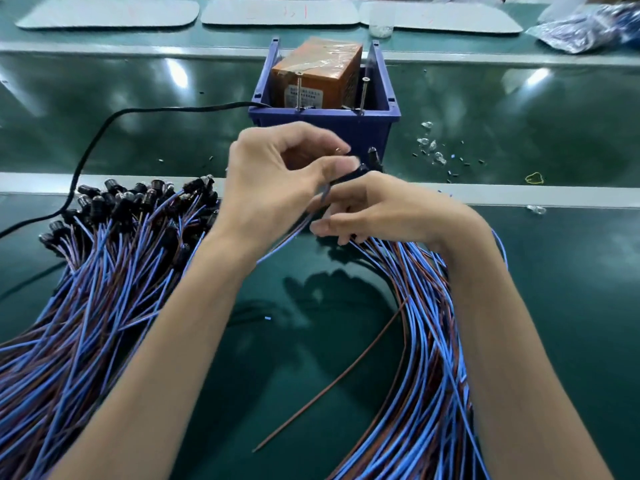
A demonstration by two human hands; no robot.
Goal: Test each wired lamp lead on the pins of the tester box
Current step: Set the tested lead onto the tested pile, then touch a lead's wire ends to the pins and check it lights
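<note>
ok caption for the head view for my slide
Left hand pinches one lamp lead, right hand grips a bundle of leads, in front of the tester box.

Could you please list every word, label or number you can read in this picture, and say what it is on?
Nothing can be read here.
On the orange tester box, the label: lines of print, too blurred to read.
On the white mats: faint red marks, not legible as text.

Your two bare forearms (180, 323) reach forward and meet in the middle. Your left hand (277, 181) is higher, its thumb and forefinger pinching one lamp lead (351, 174). Your right hand (384, 209) is just beside it and lower, back upward, fingers curled round a bundle of leads (415, 271).
</note>
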